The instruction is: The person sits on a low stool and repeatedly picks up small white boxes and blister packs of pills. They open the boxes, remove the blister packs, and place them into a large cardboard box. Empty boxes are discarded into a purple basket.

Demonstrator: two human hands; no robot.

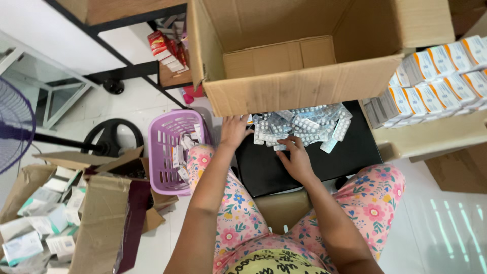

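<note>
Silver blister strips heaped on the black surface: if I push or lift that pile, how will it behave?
The silver blister strips look thin and foil-backed, so they probably slide easily over the smooth black surface. They lie loosely overlapped, so a push likely scatters them instead of moving them together. Under the right hand and left hand, each strip seems light and slightly bendy.

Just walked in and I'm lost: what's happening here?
A seated person has both hands on a pile of blister packs lying on a black board. The left hand rests at the pile's edge, the right hand presses packs at its front. An open carton stands just beyond, and a purple basket sits on the floor.
</note>
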